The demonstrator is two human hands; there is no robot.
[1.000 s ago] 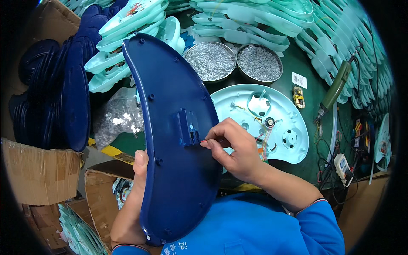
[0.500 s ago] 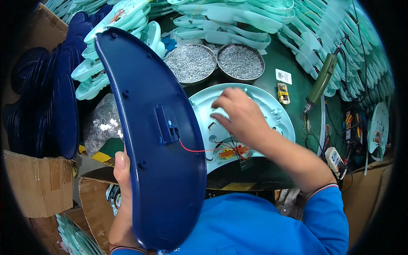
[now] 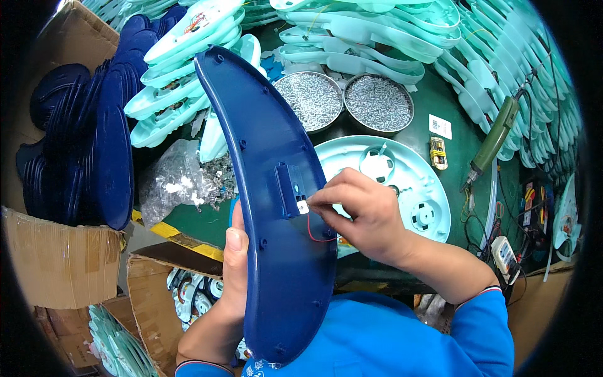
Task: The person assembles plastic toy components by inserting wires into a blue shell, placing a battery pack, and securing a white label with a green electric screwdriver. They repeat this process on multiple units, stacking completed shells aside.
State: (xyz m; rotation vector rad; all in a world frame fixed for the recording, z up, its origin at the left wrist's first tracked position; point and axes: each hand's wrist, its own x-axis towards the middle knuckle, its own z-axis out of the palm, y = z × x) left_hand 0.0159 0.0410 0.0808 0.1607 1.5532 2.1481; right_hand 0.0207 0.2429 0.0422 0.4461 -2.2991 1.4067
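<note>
My left hand (image 3: 235,264) is closed on the left edge of a long, curved dark blue plastic shell (image 3: 286,270), which it holds tilted up. Its thumb shows at the rim and the other fingers are behind the shell. A small raised compartment (image 3: 287,188) sits on the shell's inner face. My right hand (image 3: 370,217) pinches a small white piece (image 3: 303,207) at the compartment's lower end. Below it a red wire (image 3: 314,237) loops to the right. Partly hidden behind the right hand, a mint-green plastic shell (image 3: 433,182) lies on the green table.
Two round tins of small screws (image 3: 380,103) stand behind. Mint-green shells (image 3: 358,38) are stacked at the back and right, dark blue shells (image 3: 113,151) at left. A green electric screwdriver (image 3: 496,141) hangs at right. A clear plastic bag (image 3: 169,182) and cardboard boxes (image 3: 63,257) are at left.
My right hand has come from over the mint-green shell to the blue shell's compartment, now pinching a small white piece. The view has shifted, and the blue shell sits further right in it.
</note>
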